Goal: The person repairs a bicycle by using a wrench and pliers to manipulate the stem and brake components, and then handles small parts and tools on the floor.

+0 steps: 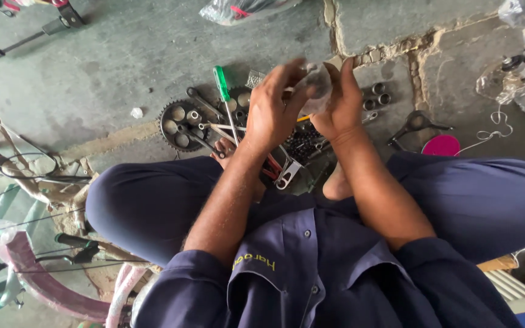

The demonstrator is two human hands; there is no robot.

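I sit cross-legged on a concrete floor in dark blue work clothes. My left hand (273,106) and my right hand (339,104) are raised close together over a pile of tools. Between them they pinch a small clear plastic bag (315,90), blurred by motion; what it contains is not visible. Below the hands lie a green-handled screwdriver (222,85), several spanners (205,106), a bicycle chainring (177,123) and red-handled pliers (273,167).
Small metal sockets (377,96) and dark pliers (417,124) lie to the right, beside a pink round lid (441,145). Clear plastic bags (521,79) sit at far right. Bicycle frame parts, cables and a pink mudguard (37,276) crowd the lower left. A pump (31,37) lies at the top left.
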